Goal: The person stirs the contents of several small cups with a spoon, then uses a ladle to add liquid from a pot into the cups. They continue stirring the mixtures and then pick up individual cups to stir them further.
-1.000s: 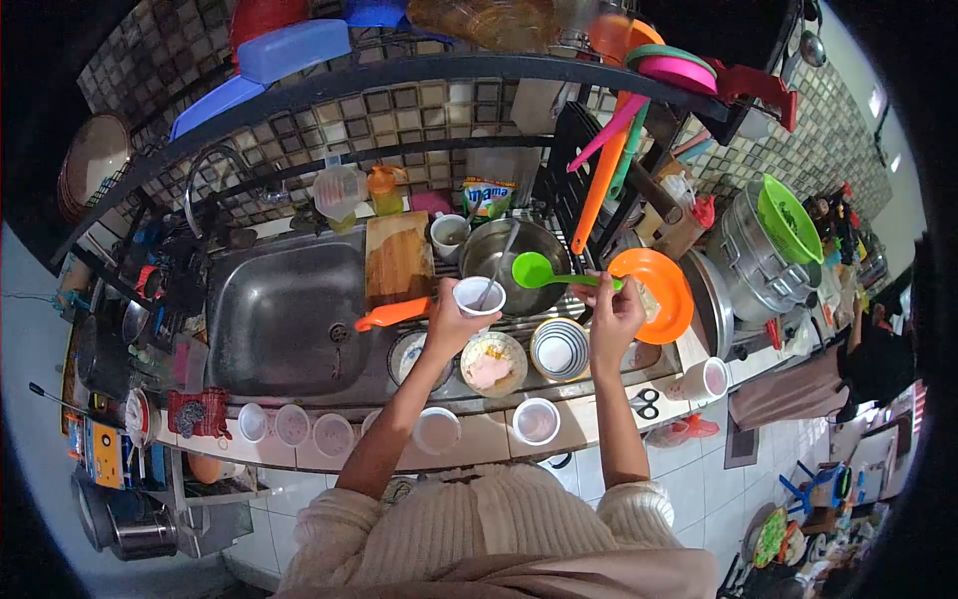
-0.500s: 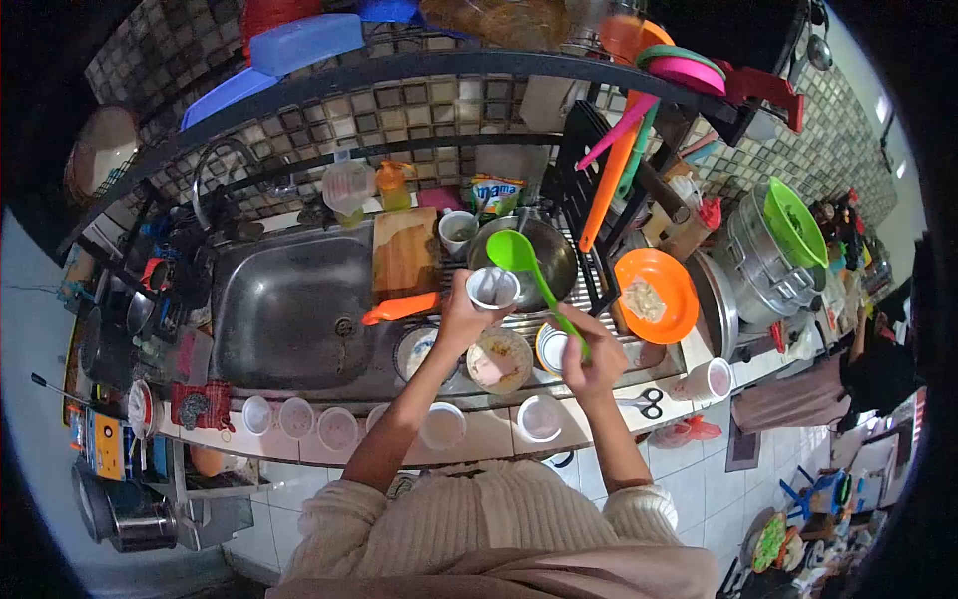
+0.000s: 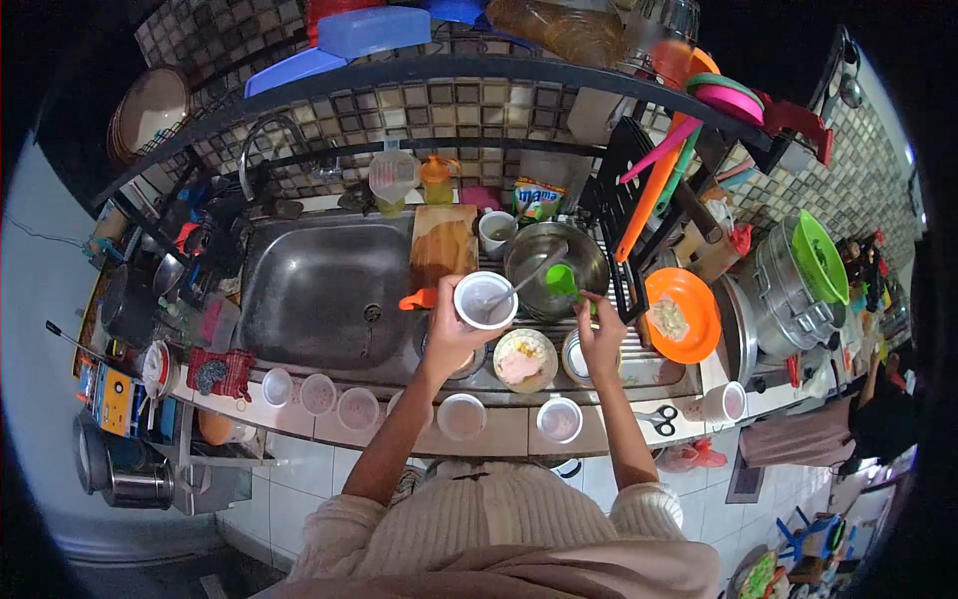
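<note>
My left hand (image 3: 451,339) is wrapped round a white cup (image 3: 487,299) with its mouth facing up. A grey spoon-like handle (image 3: 539,270) slants from the cup's mouth across the pot. My right hand (image 3: 602,344) grips a green ladle (image 3: 561,281), whose bowl hangs inside the metal pot (image 3: 589,240). Just below the pot sits a bowl (image 3: 547,379) with pink and yellow food in it. Part of a white container (image 3: 576,357) shows beside my right hand. A second bowl is mostly hidden behind my left hand.
Several cups with pinkish contents, such as one cup (image 3: 461,417), line the counter's front edge. Scissors (image 3: 659,420) lie to the right. An orange plate (image 3: 704,314) bears pale pieces. Left are a cutting board (image 3: 444,245) and sink (image 3: 319,290); a dark rack (image 3: 619,190) stands behind.
The green ladle has been lowered from above the pot into it. My left hand's cup is tipped less and closer to me. The whole view has shifted, moving the scene rightward.
</note>
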A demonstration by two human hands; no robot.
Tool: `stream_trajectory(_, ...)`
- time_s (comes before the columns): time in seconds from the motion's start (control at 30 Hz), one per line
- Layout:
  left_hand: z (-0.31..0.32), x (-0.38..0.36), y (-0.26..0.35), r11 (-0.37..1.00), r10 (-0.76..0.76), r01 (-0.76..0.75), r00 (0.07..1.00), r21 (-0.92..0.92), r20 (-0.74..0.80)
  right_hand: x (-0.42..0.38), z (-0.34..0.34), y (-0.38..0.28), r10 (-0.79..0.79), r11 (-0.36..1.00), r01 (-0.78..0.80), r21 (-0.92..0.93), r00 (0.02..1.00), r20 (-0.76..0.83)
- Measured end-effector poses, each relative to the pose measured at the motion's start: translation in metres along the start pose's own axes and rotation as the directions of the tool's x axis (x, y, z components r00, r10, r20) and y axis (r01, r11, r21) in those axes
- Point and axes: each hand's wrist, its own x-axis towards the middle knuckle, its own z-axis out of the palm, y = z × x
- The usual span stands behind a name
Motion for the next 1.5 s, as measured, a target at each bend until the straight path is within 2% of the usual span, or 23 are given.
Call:
stream_trajectory(0.07, -0.002, -0.002, 0.001, 0.998, -0.011, 0.011, 1.0, 0.069, -0.004, -0.001, 0.006, 0.004, 0.037, 0.999, -0.037, -0.001, 0.999, -0.036)
stream_trajectory(0.13, -0.001, -0.004, -0.011, 0.999, 0.009, -0.008, 1.0, 0.044, -0.008, 0.002, 0.007, 0.0, 0.2, 0.97, -0.194, 0.145, 0.979, -0.03)
stream_trajectory(0.2, 0.002, -0.004, -0.021, 0.993, 0.068, -0.066, 0.997, 0.095, -0.023, 0.005, 0.006, -0.001, 0.251, 0.96, -0.245, 0.133, 0.968, -0.03)
stream_trajectory(0.27, 0.005, -0.004, -0.031, 0.996, 0.04, -0.039, 0.999, 0.075, -0.014, 0.01, 0.01, 0.002, 0.397, 0.834, -0.295, 0.465, 0.907, -0.137)
stream_trajectory(0.4, 0.015, -0.002, -0.041, 0.987, -0.087, 0.091, 0.996, 0.134, -0.035, 0.025, -0.004, -0.02, 0.431, 0.724, -0.249, 0.643, 0.892, -0.139)
stream_trajectory(0.53, 0.025, 0.003, -0.06, 0.973, -0.184, 0.191, 0.981, 0.129, -0.065, 0.037, -0.023, -0.043, 0.411, 0.701, -0.235, 0.673, 0.905, -0.111)
stream_trajectory(0.6, 0.031, 0.005, -0.071, 0.973, -0.196, 0.203, 0.978, 0.11, -0.073, 0.041, -0.031, -0.055, 0.385, 0.712, -0.213, 0.669, 0.915, -0.118)
stream_trajectory(0.67, 0.036, 0.006, -0.084, 0.956, -0.179, 0.199, 0.978, 0.216, -0.11, 0.04, -0.037, -0.066, 0.362, 0.722, -0.198, 0.664, 0.924, -0.119)
stream_trajectory(0.77, 0.045, 0.008, -0.076, 0.959, -0.176, 0.193, 0.98, 0.207, -0.096, 0.035, -0.045, -0.08, 0.084, 0.911, -0.066, 0.408, 0.996, -0.025)
stream_trajectory(0.8, 0.047, 0.009, -0.069, 0.959, -0.19, 0.203, 0.978, 0.197, -0.085, 0.034, -0.049, -0.083, 0.086, 0.912, -0.069, 0.405, 0.996, -0.024)
stream_trajectory(0.83, 0.048, 0.009, -0.064, 0.963, -0.193, 0.202, 0.979, 0.179, -0.068, 0.033, -0.054, -0.086, -0.182, 0.961, 0.179, 0.213, 0.983, -0.006)
stream_trajectory(0.87, 0.048, 0.008, -0.066, 0.963, -0.195, 0.204, 0.978, 0.178, -0.069, 0.031, -0.056, -0.088, -0.429, 0.903, 0.428, 0.025, 0.901, 0.065)
stream_trajectory(0.9, 0.047, 0.008, -0.066, 0.969, -0.21, 0.214, 0.977, 0.123, -0.045, 0.026, -0.057, -0.089, -0.467, 0.884, 0.468, 0.0, 0.882, 0.071)
stream_trajectory(0.93, 0.047, 0.008, -0.066, 0.972, -0.224, 0.225, 0.974, 0.067, -0.021, 0.021, -0.058, -0.09, -0.467, 0.883, 0.469, 0.002, 0.881, 0.075)
stream_trajectory(1.0, 0.044, 0.005, -0.056, 0.982, -0.166, 0.167, 0.986, 0.089, -0.02, 0.011, -0.062, -0.088, -0.465, 0.885, 0.463, -0.039, 0.878, -0.114)
stream_trajectory(1.03, 0.041, 0.003, -0.05, 0.987, -0.107, 0.108, 0.994, 0.117, -0.011, 0.004, -0.063, -0.081, -0.372, 0.918, 0.388, 0.082, 0.915, -0.156)
stream_trajectory(1.07, 0.037, 0.0, -0.05, 0.986, -0.115, 0.117, 0.993, 0.117, -0.023, 0.002, -0.062, -0.077, -0.373, 0.917, 0.388, 0.091, 0.916, -0.144)
stream_trajectory(1.13, 0.029, -0.004, -0.046, 0.988, -0.023, 0.028, 0.999, 0.15, -0.034, 0.0, -0.06, -0.068, -0.044, 0.91, 0.143, 0.39, 0.967, -0.252)
stream_trajectory(1.27, 0.016, -0.014, -0.04, 0.995, 0.002, 0.007, 0.996, 0.096, -0.094, 0.005, -0.041, -0.033, 0.287, 0.817, -0.142, 0.559, 0.941, -0.18)
stream_trajectory(1.37, 0.006, -0.017, -0.029, 0.996, 0.019, -0.009, 0.994, 0.09, -0.104, 0.006, -0.021, -0.011, 0.236, 0.859, -0.114, 0.499, 0.953, -0.188)
stream_trajectory(1.43, 0.002, -0.017, -0.029, 0.994, 0.011, 0.0, 0.994, 0.106, -0.105, 0.008, -0.013, -0.001, 0.061, 0.993, -0.051, 0.103, 0.993, -0.105)
stream_trajectory(1.47, 0.001, -0.016, -0.03, 0.995, 0.028, -0.019, 0.995, 0.095, -0.095, 0.007, -0.01, 0.004, 0.056, 0.993, -0.046, 0.106, 0.993, -0.101)
stream_trajectory(1.5, 0.0, -0.015, -0.032, 0.996, 0.049, -0.042, 0.995, 0.084, -0.085, 0.006, -0.007, 0.009, -0.057, 0.998, 0.057, -0.002, 0.996, -0.063)
